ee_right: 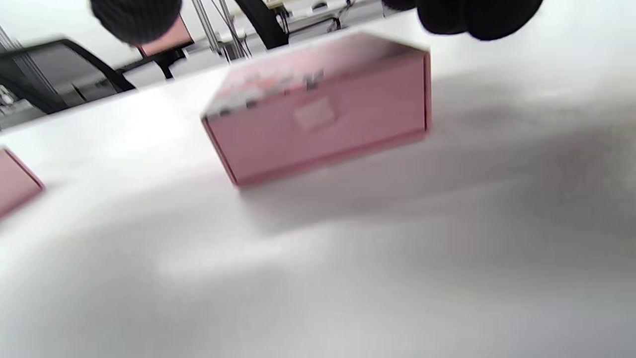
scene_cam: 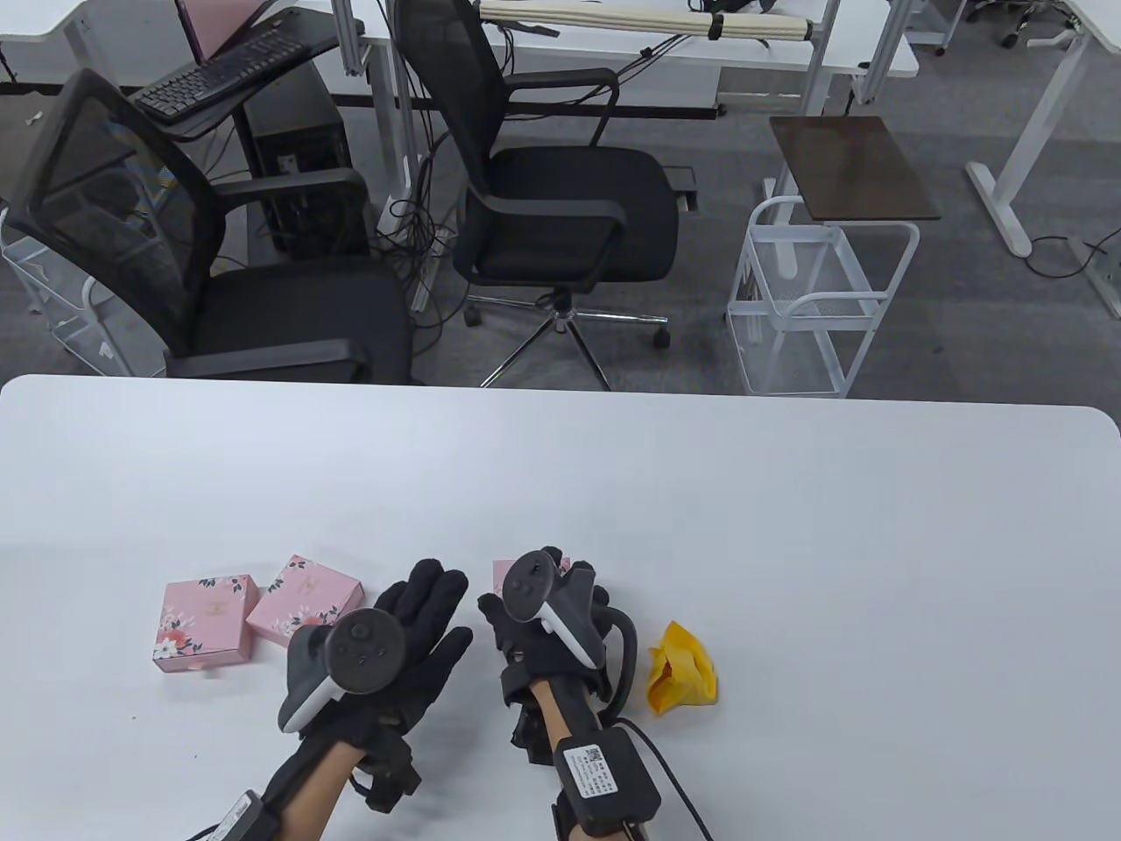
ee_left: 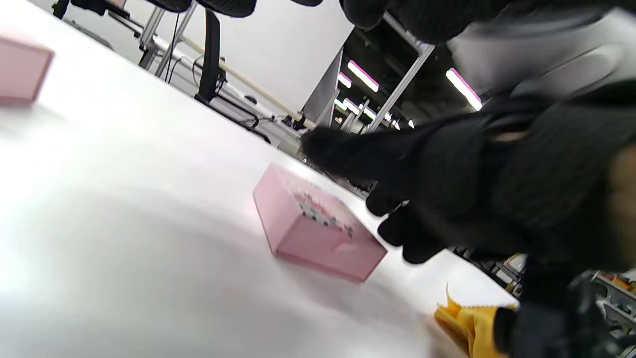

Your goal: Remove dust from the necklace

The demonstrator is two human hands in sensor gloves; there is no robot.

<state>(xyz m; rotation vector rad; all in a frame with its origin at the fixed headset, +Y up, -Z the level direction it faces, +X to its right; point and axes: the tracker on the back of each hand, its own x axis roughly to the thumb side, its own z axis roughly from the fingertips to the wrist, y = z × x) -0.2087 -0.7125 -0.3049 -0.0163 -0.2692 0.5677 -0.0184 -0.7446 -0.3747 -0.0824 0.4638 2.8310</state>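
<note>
Near the front edge of the white table, three pink floral gift boxes are laid out in a loose row, with a crumpled yellow cloth at the right end. The left box and the middle box lie just beside each other; the third box is largely hidden in the table view behind the right hand, but is shown closed and flat on the table in both wrist views.

The left hand is held above the table with its fingers straight and spread, and nothing is gripped by it. The right hand is raised just short of the third box; its fingers are seen loosely curled in the left wrist view, and nothing is seen held, though the fingertips are blurred there.

No necklace is visible anywhere. It is judged to be inside one of the closed boxes, and which one cannot be told.

The work is judged to be at its start: no box is opened and the cloth lies untouched. Several risks follow from that. A light cardboard box may be slid or tipped if its lid is pulled without the base being steadied by the other hand. A fine chain may be snagged on the knit gloves or spilled out if the box is opened at a tilt. The wrong box may also be chosen.
</note>
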